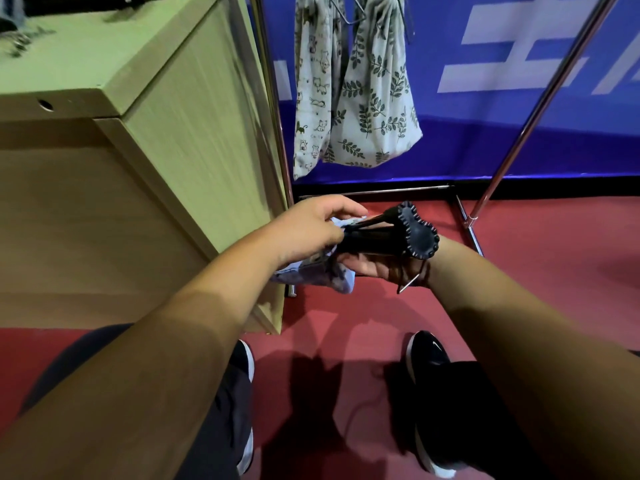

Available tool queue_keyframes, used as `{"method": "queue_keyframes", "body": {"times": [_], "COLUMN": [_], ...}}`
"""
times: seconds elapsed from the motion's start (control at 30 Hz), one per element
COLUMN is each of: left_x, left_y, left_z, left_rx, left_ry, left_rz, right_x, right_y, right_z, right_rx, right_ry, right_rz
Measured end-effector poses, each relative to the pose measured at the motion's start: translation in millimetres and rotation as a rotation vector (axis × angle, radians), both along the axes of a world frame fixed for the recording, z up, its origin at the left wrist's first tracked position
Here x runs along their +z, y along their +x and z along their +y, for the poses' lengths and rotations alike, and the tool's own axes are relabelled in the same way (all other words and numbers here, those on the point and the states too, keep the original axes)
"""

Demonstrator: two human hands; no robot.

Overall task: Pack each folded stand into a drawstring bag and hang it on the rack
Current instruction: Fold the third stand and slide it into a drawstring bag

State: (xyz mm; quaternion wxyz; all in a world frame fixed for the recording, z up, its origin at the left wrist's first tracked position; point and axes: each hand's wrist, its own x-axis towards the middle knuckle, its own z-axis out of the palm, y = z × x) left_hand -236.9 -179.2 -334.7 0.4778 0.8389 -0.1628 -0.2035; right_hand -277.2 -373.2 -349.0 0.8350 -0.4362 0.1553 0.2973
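1. Fingers of the right hand (377, 266) were curled up from below around the folded stand (381, 239), palm upward, clamped on its black body. The thumb was hidden behind it.
2. The left hand (311, 226) sat above and to the left of that grip. Its fingers (334, 211) were pinched together on the pale rim of the drawstring bag (341, 280), and the rest of the bag drooped under the right fingertips.
3. The stand's long axis ran roughly level, left to right. Its narrow end pointed at the left fingers, at or just within the bag's mouth, while the broad scalloped end sat by the right wrist, facing the camera. How deep the narrow end sat I could not tell, as the left hand covered it.
4. The bag's opening therefore lay straight along the stand's axis from the right fingers, and the left hand was the nearer one to it. Judged from this, the coming move called for sliding the stand leftward along its own length, or drawing the cloth rightward over it.
5. A small metal piece (408, 283) hung by the right wrist, and what it belonged to was unclear.
6. Beyond both sets of fingers and well apart from them, a cat-print bag (313, 98) and a leaf-print bag (377, 98) hung touching on the rack (529, 133). The counter (86, 64) stood left of the left fingers.
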Motion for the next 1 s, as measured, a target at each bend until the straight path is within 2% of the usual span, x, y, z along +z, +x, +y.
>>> {"method": "queue_keyframes", "body": {"times": [0.13,0.23,0.37,0.47,0.6,0.73,0.87,1.0], "left_x": [-0.2,-2.9,-4.7,-7.8,-7.7,-1.3,0.0,-4.8], "left_y": [-3.2,-4.6,-0.7,1.4,2.3,1.4,-0.2,4.8], "left_z": [-0.7,-0.9,-3.4,-0.7,2.6,-0.1,-4.5,-1.8], "left_rx": [-0.121,-0.164,-0.104,0.003,0.182,0.236,0.227,0.229], "left_ry": [0.062,0.031,0.085,0.020,-0.032,-0.016,-0.007,0.080], "left_rz": [0.001,0.016,-0.220,-0.214,-0.150,-0.106,-0.097,-0.072], "right_x": [-16.9,-15.5,-8.0,-9.1,-27.5,-40.9,-38.6,-35.0], "right_y": [2.7,2.9,7.9,10.2,9.1,4.8,3.0,7.2], "right_z": [-4.5,0.7,6.3,3.9,-0.7,2.9,0.2,-6.1], "right_rx": [0.094,0.161,0.177,0.218,0.300,0.381,0.395,0.098], "right_ry": [-0.087,-0.164,-0.365,-0.629,-1.128,-1.357,-1.368,-1.253], "right_rz": [-0.010,-0.060,-0.041,-0.029,-0.039,-0.053,-0.011,-0.188]}}
